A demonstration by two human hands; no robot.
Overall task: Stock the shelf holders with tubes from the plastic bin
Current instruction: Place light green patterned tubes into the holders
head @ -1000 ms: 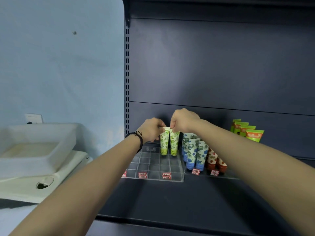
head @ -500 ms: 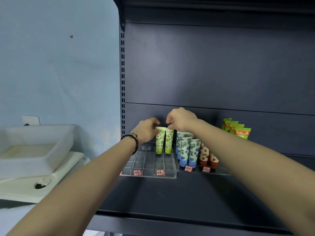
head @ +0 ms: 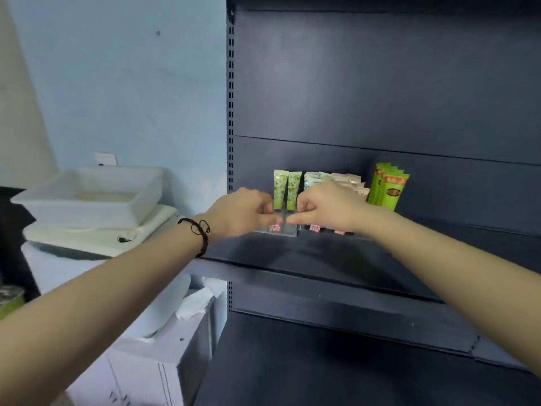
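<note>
Two green tubes (head: 287, 190) stand between left hand (head: 243, 212) and right hand (head: 328, 206), behind fingers (head: 304, 207).

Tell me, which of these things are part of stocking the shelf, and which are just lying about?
Part of the job: left hand, right hand, light green tubes, clear holder, plastic bin, pale tubes, bright green tubes, shelf.

Just lying about: wall socket, white box, wrist band.
</note>
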